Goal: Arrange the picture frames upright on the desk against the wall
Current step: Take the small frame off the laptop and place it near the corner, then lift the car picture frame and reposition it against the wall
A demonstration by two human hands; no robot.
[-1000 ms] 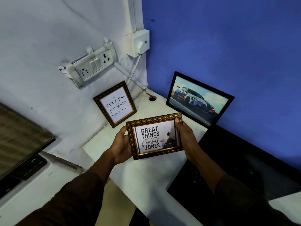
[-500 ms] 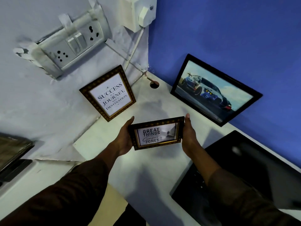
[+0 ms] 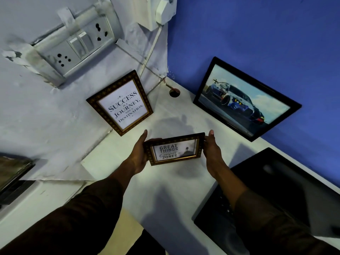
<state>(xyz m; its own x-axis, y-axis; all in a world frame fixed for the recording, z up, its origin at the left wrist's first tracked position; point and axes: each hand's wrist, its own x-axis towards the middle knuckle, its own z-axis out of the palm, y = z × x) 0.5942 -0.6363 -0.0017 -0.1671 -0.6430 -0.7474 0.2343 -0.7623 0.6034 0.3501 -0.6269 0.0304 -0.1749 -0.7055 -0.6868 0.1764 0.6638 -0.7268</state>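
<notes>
White corner worktop (image 3: 114,159), two frames already leaning on walls; both hands' grip pinches the third frame (image 3: 174,149) by its ends, left hand (image 3: 138,153) and right hand (image 3: 211,150), probably to stand it up.

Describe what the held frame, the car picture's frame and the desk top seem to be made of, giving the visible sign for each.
Held frame: probably wood or moulded plastic, dark brown with a stamped gold pattern and shiny gilt inner edge. Car frame: plain black, smooth and matt, plastic or painted wood; its front reflects light, so likely glazed. Desk: white, smooth, faintly glossy, probably laminate.
</notes>
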